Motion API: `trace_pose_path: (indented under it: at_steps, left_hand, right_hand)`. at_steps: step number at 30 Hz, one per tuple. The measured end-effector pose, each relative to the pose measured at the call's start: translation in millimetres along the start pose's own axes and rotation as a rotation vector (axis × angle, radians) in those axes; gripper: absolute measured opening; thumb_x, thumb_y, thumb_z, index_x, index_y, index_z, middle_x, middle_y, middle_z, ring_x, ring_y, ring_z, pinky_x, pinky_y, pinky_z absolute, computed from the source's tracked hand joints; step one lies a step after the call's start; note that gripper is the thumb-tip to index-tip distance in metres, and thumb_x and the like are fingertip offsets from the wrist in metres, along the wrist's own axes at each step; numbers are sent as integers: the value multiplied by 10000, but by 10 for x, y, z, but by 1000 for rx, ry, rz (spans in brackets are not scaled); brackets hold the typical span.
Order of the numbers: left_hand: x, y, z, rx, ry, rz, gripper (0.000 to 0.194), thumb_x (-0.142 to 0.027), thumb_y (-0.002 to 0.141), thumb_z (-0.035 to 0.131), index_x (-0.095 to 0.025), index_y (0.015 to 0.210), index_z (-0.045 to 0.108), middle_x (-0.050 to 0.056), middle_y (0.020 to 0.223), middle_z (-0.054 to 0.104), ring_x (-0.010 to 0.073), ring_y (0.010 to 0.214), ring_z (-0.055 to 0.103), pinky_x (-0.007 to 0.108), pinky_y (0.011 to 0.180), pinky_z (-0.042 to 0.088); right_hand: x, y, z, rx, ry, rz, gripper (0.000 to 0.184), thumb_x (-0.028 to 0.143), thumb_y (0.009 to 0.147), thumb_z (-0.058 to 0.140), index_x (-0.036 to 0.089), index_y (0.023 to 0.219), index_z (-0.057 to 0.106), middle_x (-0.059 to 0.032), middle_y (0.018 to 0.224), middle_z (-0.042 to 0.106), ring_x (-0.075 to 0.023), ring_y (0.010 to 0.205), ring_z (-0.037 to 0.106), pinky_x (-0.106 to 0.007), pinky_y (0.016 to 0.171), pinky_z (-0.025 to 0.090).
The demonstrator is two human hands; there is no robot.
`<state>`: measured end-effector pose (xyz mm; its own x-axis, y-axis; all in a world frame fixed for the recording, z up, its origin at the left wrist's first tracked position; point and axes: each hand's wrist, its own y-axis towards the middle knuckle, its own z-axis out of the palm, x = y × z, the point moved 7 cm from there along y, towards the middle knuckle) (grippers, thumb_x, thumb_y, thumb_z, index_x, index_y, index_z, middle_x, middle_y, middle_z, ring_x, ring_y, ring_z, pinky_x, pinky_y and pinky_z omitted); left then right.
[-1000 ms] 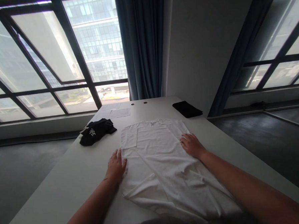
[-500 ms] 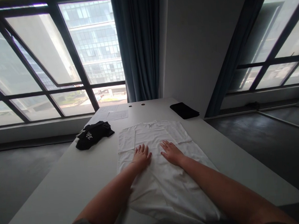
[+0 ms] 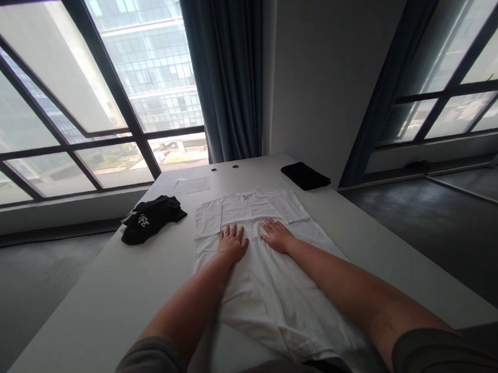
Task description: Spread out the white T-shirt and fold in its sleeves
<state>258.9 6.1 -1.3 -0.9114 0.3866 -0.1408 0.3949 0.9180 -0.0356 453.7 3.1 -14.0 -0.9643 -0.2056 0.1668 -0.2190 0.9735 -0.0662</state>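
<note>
A white T-shirt (image 3: 275, 296) lies spread on the white table (image 3: 125, 304), its collar end toward the far side and its near end reaching my body. Creases run lengthwise through its lower half. My left hand (image 3: 232, 243) rests flat on the left part of the shirt, fingers spread. My right hand (image 3: 277, 235) lies palm down on the shirt a little to the right, its fingers stretched forward and inward. Neither hand grips anything. Part of the shirt is hidden under my hands and right forearm.
Left of the shirt sits a crumpled black garment (image 3: 153, 218) with white lettering. Paper sheets (image 3: 193, 185) lie at the far left of the table. A folded black cloth (image 3: 306, 175) is at the far right. Beyond the table hangs a blue curtain (image 3: 229, 76).
Both hands have slid slightly forward over the shirt, still flat. A crease now shows just ahead of the fingers. The view has tilted and shifted a little.
</note>
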Motion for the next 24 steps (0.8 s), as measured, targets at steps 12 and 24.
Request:
trace_pose_path:
  at_steps: [12, 24]
  left_hand:
    - [295, 663, -70, 22, -2, -18, 700, -587, 1045, 294, -261, 1664, 301, 93, 1766, 159, 351, 1624, 113, 565, 1285, 122]
    - [518, 1081, -120, 14, -18, -10, 668, -549, 1057, 290, -275, 1666, 297, 71, 1769, 157, 335, 1624, 125, 551, 1291, 109]
  right_hand:
    - [-177, 725, -51, 15, -4, -3, 743, 540, 1049, 308, 150, 1679, 254, -135, 1764, 114, -288, 1624, 121, -474, 1298, 100]
    - [-181, 1093, -168, -41, -8, -9, 708, 498, 1054, 342, 132, 1660, 315, -150, 1752, 175, -299, 1613, 174, -465, 1293, 122]
